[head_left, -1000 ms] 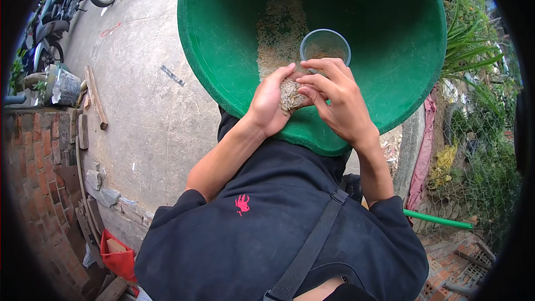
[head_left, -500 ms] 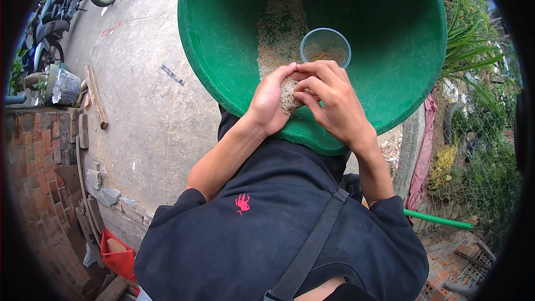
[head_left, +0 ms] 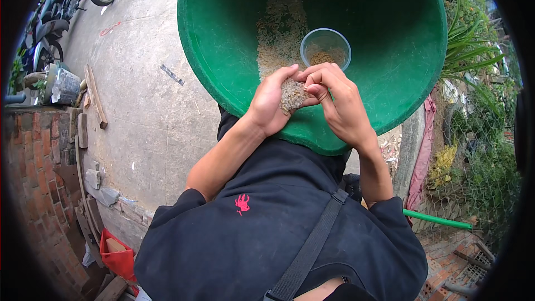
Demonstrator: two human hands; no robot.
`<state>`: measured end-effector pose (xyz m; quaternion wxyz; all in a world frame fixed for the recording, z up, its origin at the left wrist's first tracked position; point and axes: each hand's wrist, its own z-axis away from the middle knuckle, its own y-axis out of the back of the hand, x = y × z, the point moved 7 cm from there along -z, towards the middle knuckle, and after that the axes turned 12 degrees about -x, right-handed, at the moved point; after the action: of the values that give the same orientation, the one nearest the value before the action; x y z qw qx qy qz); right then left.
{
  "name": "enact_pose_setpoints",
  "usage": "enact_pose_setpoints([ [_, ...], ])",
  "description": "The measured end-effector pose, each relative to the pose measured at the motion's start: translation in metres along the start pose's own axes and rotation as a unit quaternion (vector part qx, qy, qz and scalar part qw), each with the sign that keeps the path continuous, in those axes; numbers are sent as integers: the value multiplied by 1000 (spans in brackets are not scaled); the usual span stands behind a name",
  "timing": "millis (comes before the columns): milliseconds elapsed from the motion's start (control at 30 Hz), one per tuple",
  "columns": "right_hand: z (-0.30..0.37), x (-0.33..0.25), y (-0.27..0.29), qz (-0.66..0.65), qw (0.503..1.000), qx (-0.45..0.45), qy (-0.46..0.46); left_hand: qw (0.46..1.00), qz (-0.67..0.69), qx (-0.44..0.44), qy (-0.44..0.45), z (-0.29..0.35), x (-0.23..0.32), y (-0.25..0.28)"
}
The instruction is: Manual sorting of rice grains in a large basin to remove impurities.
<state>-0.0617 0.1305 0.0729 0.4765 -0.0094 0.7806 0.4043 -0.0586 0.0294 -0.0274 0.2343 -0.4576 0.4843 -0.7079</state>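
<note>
My left hand [head_left: 267, 103] is cupped, palm up, over the near rim of a large green tub [head_left: 390, 72]. In its palm lies a handful of pale grain [head_left: 292, 96], like husked rice with darker bits mixed in. Over the fingers of that hand, my right hand [head_left: 346, 107] is bent with thumb and forefinger pinched together; whatever is between the tips is too small to make out. Just beyond the hands, a clear plastic cup [head_left: 337, 43] stands in the tub with some brownish grain at its bottom. More pale grain [head_left: 281, 33] is spread along the tub's left inner side.
The tub rests at my lap. Concrete ground [head_left: 150, 134] stretches to the left, with a wooden plank [head_left: 96, 97], a bucket [head_left: 64, 86] and a motorbike [head_left: 56, 17]. A brick wall [head_left: 39, 167] rises at lower left. Wire fence and plants [head_left: 479, 150] border the right side.
My right hand has drawn slightly right and up off the palm, its fingertips now pinched together. More of the grain in my left palm shows. The left hand has barely moved.
</note>
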Motion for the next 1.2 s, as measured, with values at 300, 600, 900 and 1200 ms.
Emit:
enact_pose_setpoints([
  [300, 5, 11, 5, -200, 977, -10, -79, 999, -23, -10, 23, 2, 1, -9],
  [600, 9, 20, 5, -279, 951, -15, -135, 999, -37, -14, 31, 4, 3, -22],
  [900, 8, 17, 5, -341, 928, -28, -145, 999, -39, -11, 34, 4, 4, -21],
  [1200, 6, 17, 3, -333, 931, -24, -145, 999, -32, -26, 19, 0, 3, -16],
])
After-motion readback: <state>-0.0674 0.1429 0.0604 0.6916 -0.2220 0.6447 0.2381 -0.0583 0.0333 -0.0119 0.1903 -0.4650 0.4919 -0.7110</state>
